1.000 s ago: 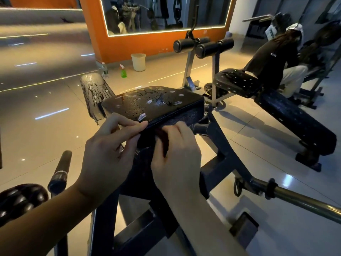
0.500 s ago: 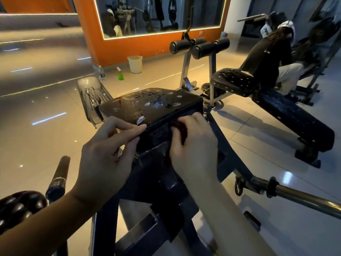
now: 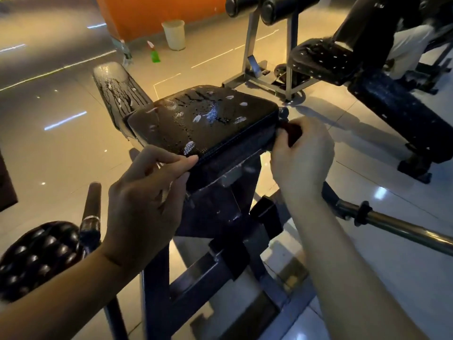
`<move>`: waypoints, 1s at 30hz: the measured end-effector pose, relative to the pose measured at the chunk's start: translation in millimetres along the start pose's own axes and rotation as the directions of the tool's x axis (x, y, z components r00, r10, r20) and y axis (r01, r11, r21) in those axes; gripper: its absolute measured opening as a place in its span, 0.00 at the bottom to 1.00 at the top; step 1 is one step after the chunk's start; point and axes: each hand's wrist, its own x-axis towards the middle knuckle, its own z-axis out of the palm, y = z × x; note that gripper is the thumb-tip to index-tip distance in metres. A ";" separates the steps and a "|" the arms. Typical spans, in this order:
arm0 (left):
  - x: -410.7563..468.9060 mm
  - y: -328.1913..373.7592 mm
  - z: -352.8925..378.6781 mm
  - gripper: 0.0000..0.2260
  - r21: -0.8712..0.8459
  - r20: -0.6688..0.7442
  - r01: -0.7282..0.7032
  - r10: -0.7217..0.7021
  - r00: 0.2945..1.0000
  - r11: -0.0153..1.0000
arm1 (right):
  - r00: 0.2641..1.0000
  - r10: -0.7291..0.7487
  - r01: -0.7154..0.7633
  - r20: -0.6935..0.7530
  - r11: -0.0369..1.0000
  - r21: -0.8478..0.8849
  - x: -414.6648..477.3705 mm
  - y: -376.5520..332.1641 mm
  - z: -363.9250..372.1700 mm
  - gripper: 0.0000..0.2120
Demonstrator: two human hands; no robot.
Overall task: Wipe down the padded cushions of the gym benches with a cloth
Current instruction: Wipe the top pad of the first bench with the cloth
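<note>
Glossy floor (image 3: 61,155), bucket (image 3: 173,34) beyond wet cushion (image 3: 201,119)

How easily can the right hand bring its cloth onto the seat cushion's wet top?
Probably yes. The right hand holds the dark red cloth at the right corner of the seat cushion; only droplets and foam lie on top, and the left hand touches just the near edge.

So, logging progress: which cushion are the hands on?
The foam-spotted seat cushion in the middle: the left hand touches its near edge, and the right hand holds a red cloth at its right corner.
</note>
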 end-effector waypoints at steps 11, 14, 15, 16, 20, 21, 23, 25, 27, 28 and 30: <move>1.5 0.4 -8.3 0.11 0.016 0.068 0.005 -0.006 0.998 1.000 | 0.990 0.052 -0.066 0.131 0.992 0.108 -37.2 5.7 -16.4 0.10; 1.7 3.3 -9.3 0.11 0.028 0.081 0.024 -0.027 0.996 0.999 | 0.972 0.216 -0.228 0.090 0.961 0.156 -8.8 18.1 -41.9 0.13; 2.1 3.7 -9.6 0.11 0.030 0.088 0.025 -0.028 0.996 0.999 | 0.960 0.273 -0.280 0.063 0.940 0.194 -1.2 15.0 -44.4 0.14; 2.8 4.3 -10.2 0.11 0.031 0.092 0.025 -0.027 0.995 0.999 | 0.943 0.330 -0.332 0.050 0.913 0.235 6.0 10.8 -44.0 0.14; 4.1 6.2 -12.6 0.10 0.037 0.089 0.033 -0.036 0.995 0.999 | 0.882 0.461 -0.458 0.094 0.796 0.395 8.6 -23.6 -25.6 0.13; 4.1 7.3 -12.6 0.10 0.033 0.087 0.039 -0.042 0.995 0.999 | 0.884 0.459 -0.453 0.087 0.795 0.403 0.2 -34.4 -21.1 0.12; 3.8 9.3 -11.9 0.10 0.023 0.076 0.061 -0.062 0.995 0.998 | 0.889 0.457 -0.421 0.031 0.789 0.447 -24.1 -55.2 -14.2 0.11; 3.5 11.4 -11.2 0.10 0.012 0.071 0.081 -0.081 0.994 0.997 | 0.885 0.466 -0.403 0.017 0.746 0.530 -52.8 -71.5 -10.4 0.10; 4.7 11.1 -12.4 0.10 -0.007 0.079 0.091 -0.090 0.993 0.996 | 0.900 0.432 -0.384 0.058 0.723 0.575 -79.4 -81.9 -8.3 0.09; 5.5 10.0 -13.5 0.10 -0.014 0.088 0.090 -0.089 0.992 0.996 | 0.914 0.396 -0.365 0.084 0.716 0.595 -91.9 -84.4 -9.3 0.08; 7.0 8.0 -15.9 0.11 -0.021 0.108 0.081 -0.078 0.991 0.996 | 0.939 0.297 -0.338 0.172 0.711 0.617 -109.2 -81.6 -17.9 0.08</move>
